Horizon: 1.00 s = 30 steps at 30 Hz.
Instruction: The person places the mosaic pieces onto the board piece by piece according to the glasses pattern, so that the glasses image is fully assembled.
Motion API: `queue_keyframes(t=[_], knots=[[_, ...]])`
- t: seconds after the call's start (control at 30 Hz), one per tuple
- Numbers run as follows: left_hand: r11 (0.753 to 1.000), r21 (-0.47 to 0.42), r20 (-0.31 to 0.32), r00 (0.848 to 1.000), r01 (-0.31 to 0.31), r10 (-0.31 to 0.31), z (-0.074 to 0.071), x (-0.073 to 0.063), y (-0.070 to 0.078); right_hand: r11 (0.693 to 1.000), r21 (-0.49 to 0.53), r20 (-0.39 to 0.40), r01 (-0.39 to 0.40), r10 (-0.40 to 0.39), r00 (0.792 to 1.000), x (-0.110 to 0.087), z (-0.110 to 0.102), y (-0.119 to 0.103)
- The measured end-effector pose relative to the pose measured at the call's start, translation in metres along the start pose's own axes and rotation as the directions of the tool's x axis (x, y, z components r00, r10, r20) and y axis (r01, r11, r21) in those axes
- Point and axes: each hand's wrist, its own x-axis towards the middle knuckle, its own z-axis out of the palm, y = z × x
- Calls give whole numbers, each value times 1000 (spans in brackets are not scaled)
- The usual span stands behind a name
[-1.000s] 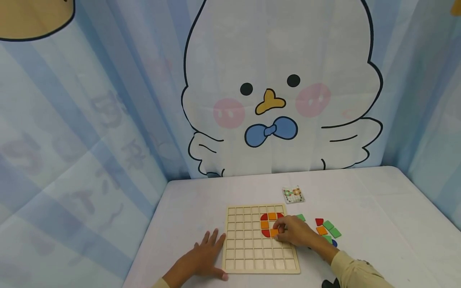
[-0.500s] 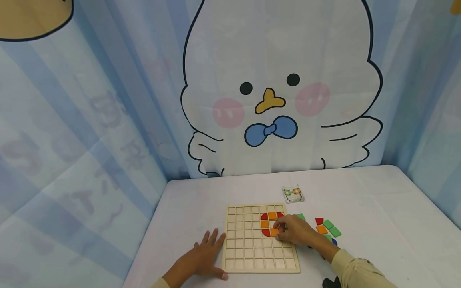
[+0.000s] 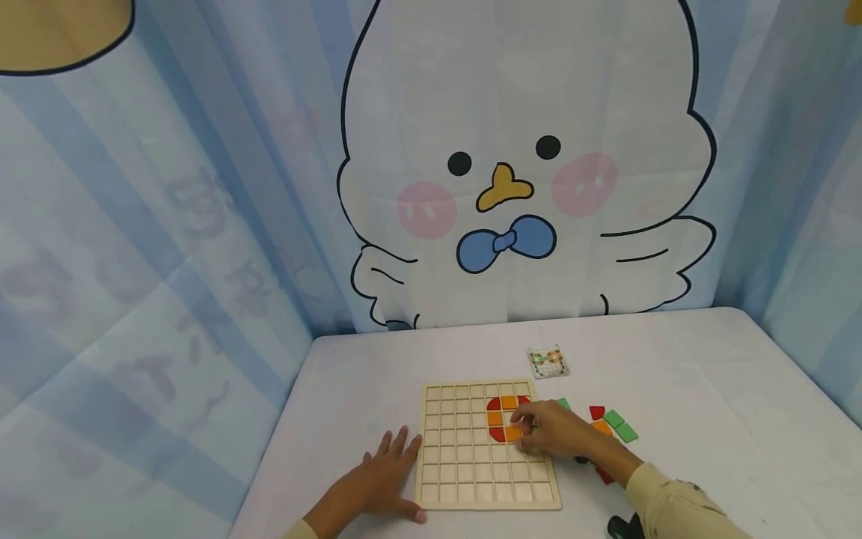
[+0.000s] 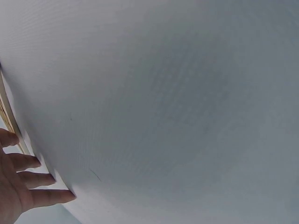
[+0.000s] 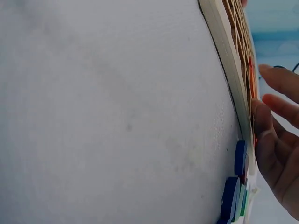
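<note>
A square wooden grid board [image 3: 465, 471] lies on the table in the head view. Red quarter-round tiles [image 3: 496, 434] and orange square tiles [image 3: 495, 418] sit in its cells toward the upper right. My left hand [image 3: 382, 480] rests spread at the board's left edge, fingers fairly straight; the left wrist view shows its fingers [image 4: 39, 198] on the tabletop beside the board. Over the right side of the board, my right hand [image 3: 555, 434] has bent fingers, thumb and index close to the lower orange tile [image 3: 512, 433]. Whether a tile is between them is hidden.
Right of the board lie loose green tiles [image 3: 626, 433], a red tile [image 3: 596, 412] and an orange tile [image 3: 601, 427], partly behind my right forearm. Blue pieces [image 5: 230, 198] show in the right wrist view. A small patterned packet [image 3: 548, 362] lies behind the board. A dark object [image 3: 625, 527] sits by my right sleeve.
Both hands hold nearly the same place. My right forearm has shifted slightly right, covering more loose tiles and uncovering a red one below.
</note>
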Motion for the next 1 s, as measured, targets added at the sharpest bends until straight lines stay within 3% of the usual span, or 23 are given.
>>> queue_keyframes(t=[0.13,0.3,0.43,0.63,0.83,1.0], knots=[[1000,4,-3,1000,-2,2,1,1,-2,994,96,12,43,-44,999,-5,-9,8],[1000,11,-5,1000,0,0,3,4,-5,992,122,-35,-43,48,998,-14,-22,20],[1000,15,-5,1000,0,0,5,6,-7,987,56,-119,-154,159,980,-23,-33,30],[1000,11,-11,1000,-10,10,6,6,-8,954,-73,-252,-291,265,931,-35,-47,46],[1000,4,-11,1000,-15,15,5,4,-7,917,-131,-285,-377,330,900,-45,-56,55],[1000,4,-11,1000,-17,17,4,3,-6,899,-140,-272,-416,369,889,-51,-60,59]])
